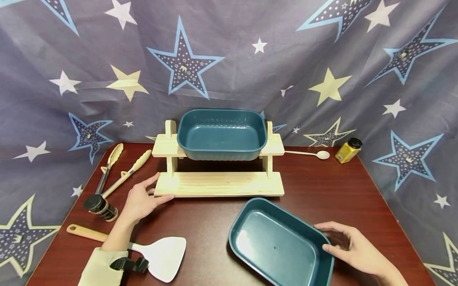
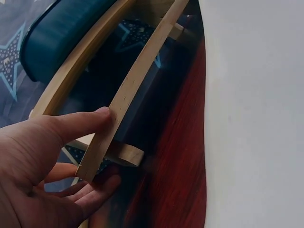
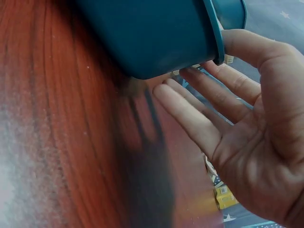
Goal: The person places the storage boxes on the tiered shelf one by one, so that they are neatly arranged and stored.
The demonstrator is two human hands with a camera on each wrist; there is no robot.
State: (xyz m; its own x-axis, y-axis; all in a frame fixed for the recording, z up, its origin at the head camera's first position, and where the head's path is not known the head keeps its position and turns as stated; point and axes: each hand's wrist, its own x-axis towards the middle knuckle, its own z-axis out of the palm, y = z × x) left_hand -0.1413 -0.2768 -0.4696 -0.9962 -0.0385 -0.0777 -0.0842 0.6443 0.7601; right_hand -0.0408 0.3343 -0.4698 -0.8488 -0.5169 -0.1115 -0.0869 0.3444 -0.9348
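A wooden two-tier rack (image 1: 218, 184) stands at the back of the table. My left hand (image 1: 141, 201) grips the left end of its lower board, thumb on the front edge and fingers curled beneath, as the left wrist view shows. On the upper tier sits a deep teal baking dish (image 1: 222, 137). In front lies a second teal dish (image 1: 275, 246), set at an angle. My right hand (image 1: 352, 246) is at that dish's right end. In the right wrist view the thumb is right at its rim, and the loosely straight fingers (image 3: 190, 118) spread near the outer wall.
Tongs (image 1: 119, 169) and a black-capped jar (image 1: 101, 207) are on the left. A white spatula (image 1: 166, 256) lies partly under my left forearm. At the back right are a small spoon (image 1: 315, 154) and a yellow bottle (image 1: 348, 151). Star-patterned cloth (image 1: 232, 59) surrounds the table.
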